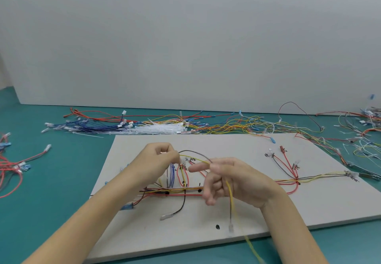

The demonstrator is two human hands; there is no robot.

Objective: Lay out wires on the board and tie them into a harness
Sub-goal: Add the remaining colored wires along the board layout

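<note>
Landmark: board point(268, 206) on teal counter point(51, 191).

Left hand point(158, 160), over board's middle: fingertip grip pinches upper ends of yellow wire point(230, 193) and dark wire point(195, 152), likely to steady them at start point.

Right hand point(228, 181), just right of it: fingers loosely curled, both wires running through them, tails hanging toward board's near edge; probably straightening before laying.

Routed bundle point(175, 191) lies on board beneath hands.

White cable ties point(160, 128) heaped beyond board's far edge, within reach for tying.

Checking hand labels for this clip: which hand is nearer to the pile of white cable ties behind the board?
Left. The left hand is raised just in front of the white cable ties; the right hand sits farther right and nearer the person.
</note>
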